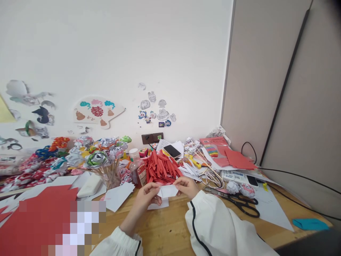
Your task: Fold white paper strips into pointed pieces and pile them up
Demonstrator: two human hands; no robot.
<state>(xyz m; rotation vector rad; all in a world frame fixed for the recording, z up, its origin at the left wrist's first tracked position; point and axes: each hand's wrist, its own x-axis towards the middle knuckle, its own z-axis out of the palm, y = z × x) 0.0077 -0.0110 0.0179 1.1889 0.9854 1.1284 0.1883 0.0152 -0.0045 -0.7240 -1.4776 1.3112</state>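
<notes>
Between my two hands is a small folded piece of white paper point(168, 191), held just above the wooden table. My left hand point(147, 196) pinches its left end, and my right hand point(187, 186) grips the right end with thumb and fingers. Below it, partly covered by my left fingers, another white paper piece point(161, 204) lies on the wood. Right behind my hands rises a pile of folded red paper strips point(162, 167). A smaller bunch of folded white strips point(189, 170) sits beside that pile, close to my right hand.
Black-handled scissors point(246, 206) lie right of my right arm, near crumpled paper balls point(233, 187) and a phone point(172, 151) farther back. At left stand paper flowers point(97, 159), a bottle point(135, 167), a white box point(90, 185) and red sheets point(39, 220). Cables cross the right side.
</notes>
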